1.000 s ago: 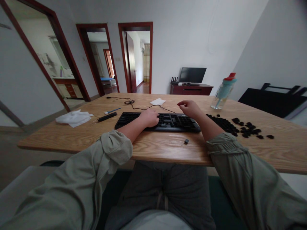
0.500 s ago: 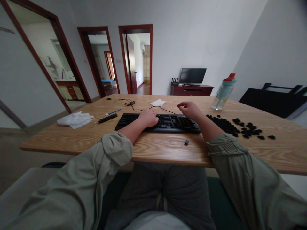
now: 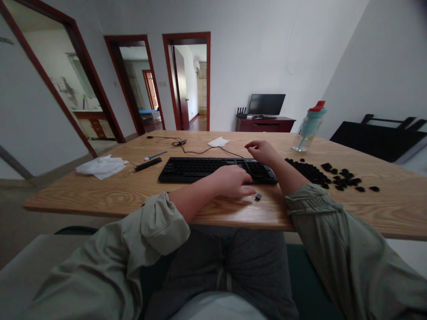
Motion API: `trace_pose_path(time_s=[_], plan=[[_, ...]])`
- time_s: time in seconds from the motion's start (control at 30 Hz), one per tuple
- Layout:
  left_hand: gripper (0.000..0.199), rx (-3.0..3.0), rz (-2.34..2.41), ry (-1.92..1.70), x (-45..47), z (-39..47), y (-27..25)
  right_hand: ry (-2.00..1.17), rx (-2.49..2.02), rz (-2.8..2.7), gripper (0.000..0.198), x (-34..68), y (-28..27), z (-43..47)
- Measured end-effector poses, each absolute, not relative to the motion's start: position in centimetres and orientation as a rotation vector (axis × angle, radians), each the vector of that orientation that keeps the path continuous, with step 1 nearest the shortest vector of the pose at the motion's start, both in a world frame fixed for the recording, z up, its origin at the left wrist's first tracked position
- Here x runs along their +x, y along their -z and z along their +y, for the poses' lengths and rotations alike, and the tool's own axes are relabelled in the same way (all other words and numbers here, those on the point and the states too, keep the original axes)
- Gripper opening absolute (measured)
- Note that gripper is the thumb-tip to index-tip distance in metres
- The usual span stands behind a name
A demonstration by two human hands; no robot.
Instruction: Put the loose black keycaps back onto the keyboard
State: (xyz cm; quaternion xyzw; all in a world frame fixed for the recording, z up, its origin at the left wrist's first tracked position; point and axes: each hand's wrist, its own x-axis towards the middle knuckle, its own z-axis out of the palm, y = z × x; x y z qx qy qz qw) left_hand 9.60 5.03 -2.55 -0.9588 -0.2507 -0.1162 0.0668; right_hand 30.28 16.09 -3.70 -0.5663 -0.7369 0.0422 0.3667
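Observation:
My left hand (image 3: 233, 181) is over the table just in front of the black keyboard (image 3: 187, 170), with its thumb and fingers apart and nothing seen between them. Its fingertips point at a small dark grey piece (image 3: 258, 196) near the table's front edge and come close to it. Above the back right part of the keyboard is my right hand (image 3: 264, 152), its fingers bent together at the tips. Whatever may be in that pinch is too small to make out. Rows of loose black keycaps (image 3: 308, 171) lie right of my right forearm.
More keycaps (image 3: 347, 178) are scattered farther right. A clear bottle with a red lid (image 3: 308, 126) stands behind them. Left of the keyboard are a black stick-like tool (image 3: 148, 164), a blue brush (image 3: 156, 155) and white tissues (image 3: 102, 166). Another tissue (image 3: 218, 142) and the cable (image 3: 180, 143) lie behind.
My left hand has left the keyboard, moving right and toward me to the small grey piece, and its fingers have spread. My right hand stays almost where it was.

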Motion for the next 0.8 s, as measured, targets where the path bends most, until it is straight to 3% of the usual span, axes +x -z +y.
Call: trace_pose_path(time_s=[0.13, 0.47, 0.8], plan=[[0.046, -2.924, -0.715, 0.246, 11.3, 4.0, 3.0, -0.109, -1.460, -1.887, 0.034, 30.3, 3.7, 16.0], [0.024, -2.909, -0.715, 0.363, 11.7, 4.8, 3.8, -0.198, -1.413, -1.958, 0.032, 29.8, 3.1, 15.0], [0.026, -2.762, -1.498, 1.203, 4.5, 12.7, 1.6, -0.399, -0.998, -2.062, 0.026, 25.7, 2.7, 12.9]])
